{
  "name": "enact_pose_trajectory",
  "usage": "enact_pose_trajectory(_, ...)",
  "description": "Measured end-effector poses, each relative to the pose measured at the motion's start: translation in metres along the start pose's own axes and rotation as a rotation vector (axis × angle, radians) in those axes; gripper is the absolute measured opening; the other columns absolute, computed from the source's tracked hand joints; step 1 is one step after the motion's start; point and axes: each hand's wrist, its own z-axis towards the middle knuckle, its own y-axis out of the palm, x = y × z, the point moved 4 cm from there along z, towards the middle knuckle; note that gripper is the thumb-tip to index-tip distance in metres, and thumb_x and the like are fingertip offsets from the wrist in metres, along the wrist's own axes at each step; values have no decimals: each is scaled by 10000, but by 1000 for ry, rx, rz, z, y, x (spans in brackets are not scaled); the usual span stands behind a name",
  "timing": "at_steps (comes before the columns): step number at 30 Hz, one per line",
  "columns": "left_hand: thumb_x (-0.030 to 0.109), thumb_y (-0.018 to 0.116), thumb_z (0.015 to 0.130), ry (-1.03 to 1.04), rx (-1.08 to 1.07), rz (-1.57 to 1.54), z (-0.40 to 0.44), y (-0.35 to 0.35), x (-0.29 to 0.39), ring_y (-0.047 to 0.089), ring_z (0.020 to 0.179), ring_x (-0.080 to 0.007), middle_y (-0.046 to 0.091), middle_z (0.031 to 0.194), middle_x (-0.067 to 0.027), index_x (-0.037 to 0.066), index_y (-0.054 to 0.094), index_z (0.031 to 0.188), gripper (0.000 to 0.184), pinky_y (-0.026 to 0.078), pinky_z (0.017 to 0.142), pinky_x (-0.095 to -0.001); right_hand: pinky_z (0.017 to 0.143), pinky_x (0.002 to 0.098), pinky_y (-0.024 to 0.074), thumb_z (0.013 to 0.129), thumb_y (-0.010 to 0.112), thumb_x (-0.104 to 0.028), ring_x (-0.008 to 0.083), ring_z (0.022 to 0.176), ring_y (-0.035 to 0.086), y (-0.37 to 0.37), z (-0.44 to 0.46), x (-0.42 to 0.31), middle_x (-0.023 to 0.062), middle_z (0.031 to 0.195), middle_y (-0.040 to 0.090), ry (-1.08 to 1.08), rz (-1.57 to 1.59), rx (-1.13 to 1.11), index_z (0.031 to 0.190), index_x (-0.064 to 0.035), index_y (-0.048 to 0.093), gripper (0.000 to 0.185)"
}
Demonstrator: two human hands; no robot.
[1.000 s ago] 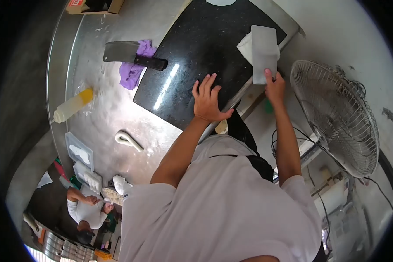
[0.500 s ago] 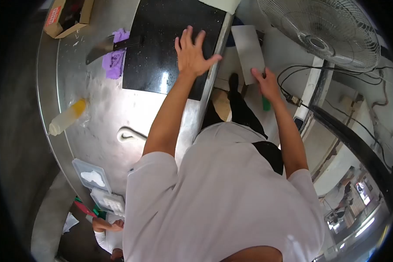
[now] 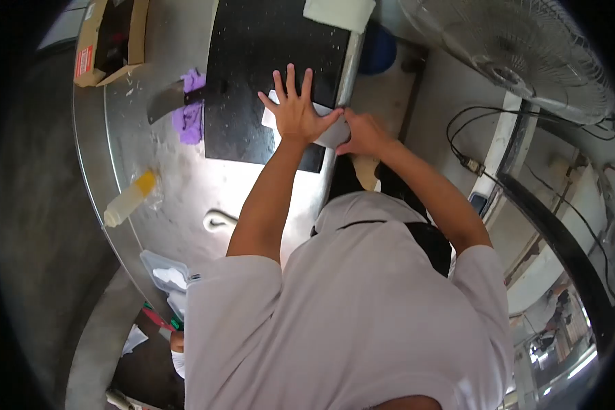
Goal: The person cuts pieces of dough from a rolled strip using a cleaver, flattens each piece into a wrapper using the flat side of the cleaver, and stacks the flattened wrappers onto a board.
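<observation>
My left hand (image 3: 295, 116) lies spread over a flat pale metal blade (image 3: 332, 134) on the black board (image 3: 253, 55). The blade's far end shows left of the palm. At the board's near edge, my right hand (image 3: 363, 132) is closed round the blade's other end. A cleaver (image 3: 164, 102) rests across a purple cloth (image 3: 188, 121) at the board's left side. A folded white cloth (image 3: 338, 10) sits at the board's upper right corner. On the metal table (image 3: 178, 178) lies a pale looped strip (image 3: 219, 219), left of my left forearm.
A bottle with a yellow end (image 3: 129, 199), a cardboard box (image 3: 113, 41) and plastic containers (image 3: 165, 272) stand on the left. A wire fan (image 3: 512, 61) and dark cables are at right. Part of a co-worker's arm (image 3: 178, 342) shows lower left.
The blade has moved left from beside the table onto the board, under my left hand. My right hand has come in close to my left. The co-worker is now mostly out of view.
</observation>
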Motion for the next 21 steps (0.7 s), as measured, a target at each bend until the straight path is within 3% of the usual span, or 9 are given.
enact_pose_trajectory(3,873,667,661,28,21,14,27,-6,-1,108,1573,-402,204,1699,-121,237,328,1609,1191,87,1121,-818,891,505,556,628,941,-371,451,1055,684,-17,15,-6,312,1056,696,-34,10,8,1298,22,538,875)
enact_pose_trajectory(8,852,694,656,142,105,32,57,-4,-20,110,1577,-387,180,1705,-143,259,299,1619,1198,87,1128,-814,852,506,553,627,946,-350,474,987,685,-11,29,-10,289,1010,704,-138,-26,138,1205,45,538,810)
enact_pose_trajectory(10,869,696,629,226,43,-44,26,1,-19,65,1574,-450,151,1714,-160,258,330,1616,1218,48,1121,-815,853,513,553,640,939,-382,487,970,684,2,18,-7,303,999,699,-239,74,45,1181,48,540,798)
enact_pose_trajectory(11,882,680,626,240,-36,-5,13,-1,-11,55,1570,-468,149,1715,-162,257,354,1609,1210,37,1111,-822,849,515,554,644,938,-412,492,957,684,8,1,-6,309,986,695,-123,72,-16,1176,43,546,802)
enact_pose_trajectory(12,896,664,624,267,-121,34,6,-1,-5,45,1566,-486,147,1716,-163,256,378,1602,1203,27,1100,-829,851,518,552,642,940,-438,501,961,679,16,-6,-4,313,971,692,-148,122,18,1177,37,541,819)
enact_pose_trajectory(13,916,640,617,352,-61,-39,12,4,-6,61,1562,-497,171,1714,-158,254,414,1588,1196,25,1071,-848,847,522,550,645,940,-441,506,952,678,18,-8,-5,316,961,691,-102,89,79,1174,37,534,821)
enact_pose_trajectory(14,919,644,607,341,-127,18,25,4,-2,100,1560,-491,203,1711,-142,255,422,1585,1203,49,1054,-859,844,525,549,648,940,-445,511,943,677,11,-5,-4,318,950,690,-65,47,130,1172,37,527,823)
enact_pose_trajectory(18,866,703,600,364,56,-59,58,-4,-3,147,1563,-444,227,1708,-101,283,411,1588,1183,86,1048,-866,795,519,563,663,934,-441,506,914,688,-13,21,-3,325,932,686,-90,50,157,1170,61,535,817)
enact_pose_trajectory(21,864,702,621,394,82,-2,80,-8,-12,128,1575,-413,196,1719,-89,317,311,1623,1207,115,1090,-837,803,500,575,662,934,-400,486,926,699,-32,41,-14,318,953,695,-101,40,149,1151,80,554,784)
